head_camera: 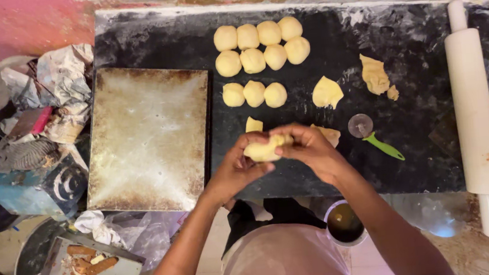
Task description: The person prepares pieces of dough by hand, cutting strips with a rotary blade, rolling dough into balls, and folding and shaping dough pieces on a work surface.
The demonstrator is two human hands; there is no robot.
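Both hands are meeting over the near part of the dark, flour-dusted surface (294,168), working one elongated dough piece (264,149) between them. The left hand (236,169) is cupping the piece from below and the left, fingers curled around it; the right hand (311,147) is closing over its right end, thumb and fingertips pinching the dough. The piece is lying with its long axis roughly left to right, parallel to the near edge of the surface and raised slightly above it.

Just behind the hands, a small dough scrap (253,124) is lying on the surface, and another flattened dough piece (331,135) is peeking out beside the right hand. Farther back, eleven rounded dough balls (261,56) are sitting in three rows, touching one another. Two torn lumps (328,92) (375,74) are lying to the right of them. A round cutter with a green handle (374,136) is resting just right of the right hand, handle pointing toward the near right. A long white rolling pin (473,111) is lying front to back near the right edge.

A worn metal tray (149,137) is sitting to the left, bare, its edge running alongside the surface. Open dark surface is showing between the cutter and the rolling pin.
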